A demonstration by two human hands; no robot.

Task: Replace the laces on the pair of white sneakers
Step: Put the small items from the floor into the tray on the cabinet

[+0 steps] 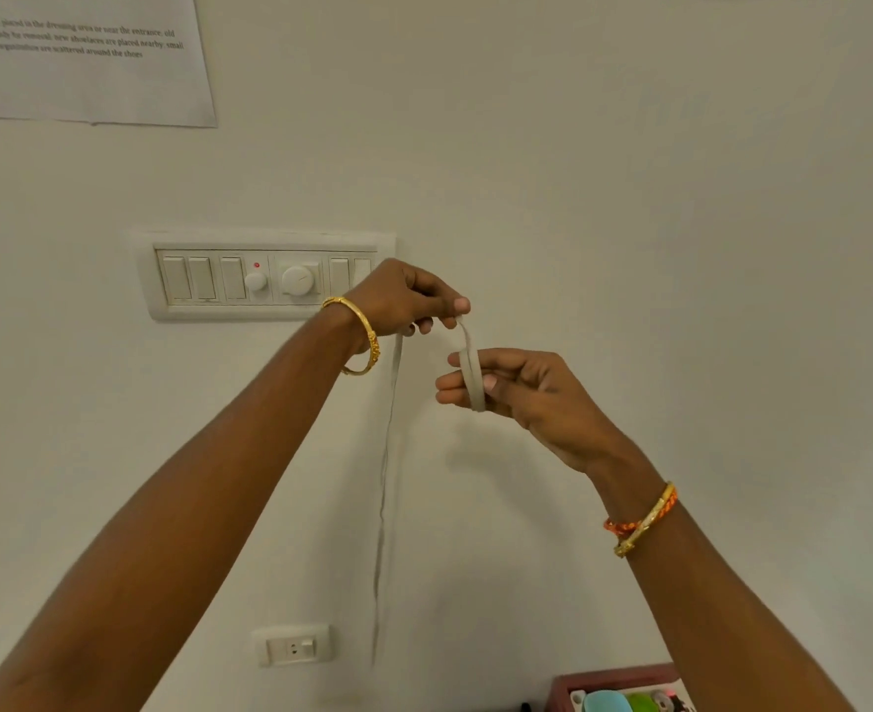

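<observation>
Both arms are raised in front of a pale wall. My left hand point(403, 298) pinches a flat off-white shoelace point(470, 370) between thumb and fingertips. From there the lace runs down to my right hand point(516, 388), where it is looped twice around the extended fingers and held by the thumb. A long loose end of the lace hangs straight down from below my left hand toward the bottom of the view. No sneakers are in view.
A switch panel point(265, 277) with a red indicator light is on the wall behind my left wrist. A small socket point(293, 645) sits lower down. A printed sheet point(85, 59) hangs top left. A dark red box point(619, 691) with colourful items is at the bottom right.
</observation>
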